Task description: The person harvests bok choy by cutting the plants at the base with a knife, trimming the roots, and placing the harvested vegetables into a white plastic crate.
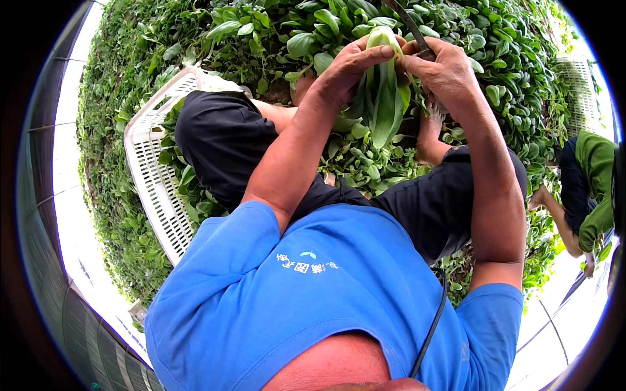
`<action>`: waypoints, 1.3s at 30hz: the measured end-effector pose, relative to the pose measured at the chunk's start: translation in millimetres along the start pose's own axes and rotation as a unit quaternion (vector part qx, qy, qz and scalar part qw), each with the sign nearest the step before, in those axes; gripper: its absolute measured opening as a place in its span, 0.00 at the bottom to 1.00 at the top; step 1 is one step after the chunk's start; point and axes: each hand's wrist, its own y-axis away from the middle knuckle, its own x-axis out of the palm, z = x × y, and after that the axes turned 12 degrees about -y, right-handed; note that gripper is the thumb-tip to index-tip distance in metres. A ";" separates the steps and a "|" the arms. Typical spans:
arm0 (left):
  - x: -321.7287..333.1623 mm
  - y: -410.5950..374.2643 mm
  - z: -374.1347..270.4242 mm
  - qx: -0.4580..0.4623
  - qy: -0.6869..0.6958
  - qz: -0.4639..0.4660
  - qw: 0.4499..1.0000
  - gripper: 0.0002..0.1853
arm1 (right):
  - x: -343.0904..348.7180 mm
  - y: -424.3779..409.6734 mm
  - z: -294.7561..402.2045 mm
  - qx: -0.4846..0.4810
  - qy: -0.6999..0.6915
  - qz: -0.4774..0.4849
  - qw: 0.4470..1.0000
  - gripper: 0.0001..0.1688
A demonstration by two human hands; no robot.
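Observation:
My left hand (pixel 359 66) grips a head of leafy green vegetable, like bok choy (pixel 386 107), by its pale stem base, which points up while the leaves hang down. Close beside it, my right hand (pixel 437 66) is closed around a dark knife (pixel 408 22), whose blade extends up and away past the fingers. The thumb and fingertips of my right hand are at the vegetable's right side; whether they pinch a leaf cannot be told. Below both hands, loose green leaves (pixel 374 163) lie on the ground between my legs.
A white slatted plastic crate (pixel 159 181) holding leafy greens stands beside my left knee. Dense leafy plants (pixel 508 63) grow ahead and around. Another white crate (pixel 582 93) is at the far right, near a person in a green top (pixel 594 166).

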 end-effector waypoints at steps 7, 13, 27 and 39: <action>-11.0 -8.2 2.5 0.041 -0.184 -0.024 0.982 0.21 | -6.8 1.5 4.9 0.095 -0.171 0.050 0.979 0.11; -32.5 -21.7 17.4 0.126 -0.480 -0.158 0.854 0.21 | -16.5 8.3 9.9 0.108 -0.217 0.099 0.965 0.08; -42.2 -16.5 4.6 0.128 0.140 0.010 0.982 0.36 | -47.9 36.0 5.7 0.066 -0.115 -0.059 0.989 0.17; -57.6 -42.6 34.6 -0.053 0.299 -0.220 0.927 0.29 | -84.2 73.8 -8.4 0.059 -0.145 -0.134 0.979 0.15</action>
